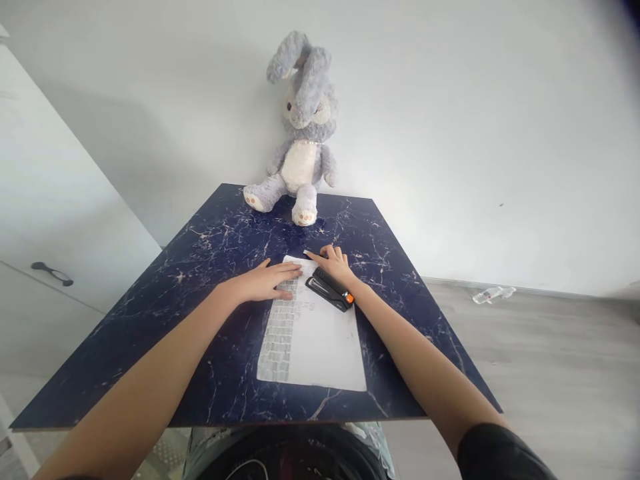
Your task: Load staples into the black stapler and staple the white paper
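A sheet of white paper (327, 353) lies on the dark blue table, with a column of printed or written rows along its left side. My left hand (267, 281) rests flat on the sheet's upper left, fingers stretched out and holding nothing. On the upper right of the paper is a black stapler (327, 291) with an orange part at its near end. Just beyond it, my right hand (336, 264) is closed at the sheet's top edge. A small dark object with a pale tip (306, 253) shows at its fingers; most of it is hidden.
A grey plush rabbit (300, 163) sits against the wall at the far end of the marbled blue table (210, 373). To the left stands a white cabinet with a dark handle (52, 273). A clear plastic bottle (493, 295) lies on the floor at right.
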### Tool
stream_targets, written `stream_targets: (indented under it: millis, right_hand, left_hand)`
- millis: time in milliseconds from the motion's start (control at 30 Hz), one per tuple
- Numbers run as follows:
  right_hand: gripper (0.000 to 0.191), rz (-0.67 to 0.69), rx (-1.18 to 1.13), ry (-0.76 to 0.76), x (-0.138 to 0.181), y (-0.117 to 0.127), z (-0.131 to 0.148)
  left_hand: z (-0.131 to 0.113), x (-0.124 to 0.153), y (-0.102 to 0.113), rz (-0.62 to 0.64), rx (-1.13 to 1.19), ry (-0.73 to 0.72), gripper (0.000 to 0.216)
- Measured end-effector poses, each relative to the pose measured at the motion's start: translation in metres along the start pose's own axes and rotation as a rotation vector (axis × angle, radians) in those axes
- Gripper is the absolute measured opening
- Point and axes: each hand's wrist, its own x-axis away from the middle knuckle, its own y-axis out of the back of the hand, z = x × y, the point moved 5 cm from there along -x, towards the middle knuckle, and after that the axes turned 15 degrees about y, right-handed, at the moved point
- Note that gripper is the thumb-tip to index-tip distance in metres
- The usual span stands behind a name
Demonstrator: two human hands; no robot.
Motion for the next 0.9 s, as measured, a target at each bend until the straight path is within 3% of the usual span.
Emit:
stream_targets:
  millis: [167, 267, 367, 533, 600, 733, 900]
  right_hand:
    - [0.051, 0.072, -0.023, 0.108, -0.062, -0.007, 0.044]
    - [0.051, 0.109, -0.039, 0.197, -0.099, -0.009, 0.076]
    - [0.05, 0.138, -0.057, 0.276, -0.132, -0.013, 0.111]
    - [0.052, 0.148, -0.105, 0.295, -0.178, -0.025, 0.151]
    - [0.053, 0.138, -0.126, 0.298, -0.189, -0.029, 0.157]
    - [0.058, -0.005, -0.254, 0.331, -0.189, -0.024, 0.155]
    - [0.029, -0.379, -0.736, 0.238, -0.15, 0.0, 0.137]
  left_hand:
    - [0.058, 0.021, 0.037, -0.002, 0.049, 0.077, 0.066]
    - [0.099, 0.037, 0.054, -0.11, 0.229, 0.12, 0.054]
    - [0.142, 0.049, 0.065, -0.407, 0.519, 0.253, 0.044]
    - [0.203, 0.081, 0.078, -1.069, 1.116, 0.452, 0.028]
    - [0.223, 0.097, 0.079, -1.195, 1.434, 0.437, 0.025]
    - [0.243, 0.121, 0.084, -1.224, 1.885, 0.234, 0.03]
    - [0.241, 0.118, 0.083, -1.213, 1.962, 0.191, 0.033]
